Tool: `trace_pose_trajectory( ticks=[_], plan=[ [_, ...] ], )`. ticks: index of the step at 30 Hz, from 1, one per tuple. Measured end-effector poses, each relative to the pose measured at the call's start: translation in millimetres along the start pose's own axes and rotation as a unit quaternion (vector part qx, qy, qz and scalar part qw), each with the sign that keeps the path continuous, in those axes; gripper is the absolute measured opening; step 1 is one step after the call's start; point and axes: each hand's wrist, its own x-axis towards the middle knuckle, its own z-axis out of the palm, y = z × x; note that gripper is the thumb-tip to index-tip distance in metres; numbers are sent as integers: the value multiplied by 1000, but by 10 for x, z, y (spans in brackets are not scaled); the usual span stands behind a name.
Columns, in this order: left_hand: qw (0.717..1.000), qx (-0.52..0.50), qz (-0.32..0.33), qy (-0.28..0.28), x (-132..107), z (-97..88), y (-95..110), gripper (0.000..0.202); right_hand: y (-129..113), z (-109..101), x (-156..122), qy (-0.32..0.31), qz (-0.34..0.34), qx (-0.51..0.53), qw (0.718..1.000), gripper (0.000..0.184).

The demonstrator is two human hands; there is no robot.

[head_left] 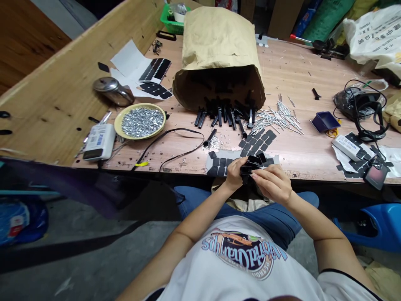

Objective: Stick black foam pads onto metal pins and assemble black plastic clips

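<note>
My left hand (233, 172) and my right hand (273, 183) meet just past the table's front edge, both closed on a small black plastic part (250, 165). Under them lies a white backing sheet (216, 163) with several black adhesive pads. Loose black pads (258, 140) sit just beyond it. A brown paper sack (219, 54) lies on its side, spilling black plastic pieces (224, 115). Thin metal pins (277, 119) are heaped to the right of those pieces. A yellow dish of small silver nuts (141, 121) stands to the left.
A white power adapter (98, 142) with a black cable (175, 144) sits at the left front. A metal object (113, 90), pad sheets (150, 75), a small blue tray (326, 121), black cables (363, 104) and a green basket (171, 21) are also on the wooden table (313, 67).
</note>
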Motion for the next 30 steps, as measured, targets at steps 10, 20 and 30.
trace_pose_trajectory(
  ticks=[10,20,30],
  plan=[
    [998,42,29,23,12,28,29,23,-32,110,-64,-23,-25,-22,999,19],
    [994,20,-89,64,-64,18,-94,27,1152,364,-178,-220,231,-180,930,29],
    [975,-19,-211,70,1,-35,-84,25,1639,983,-33,-474,154,-118,859,26]
  ],
)
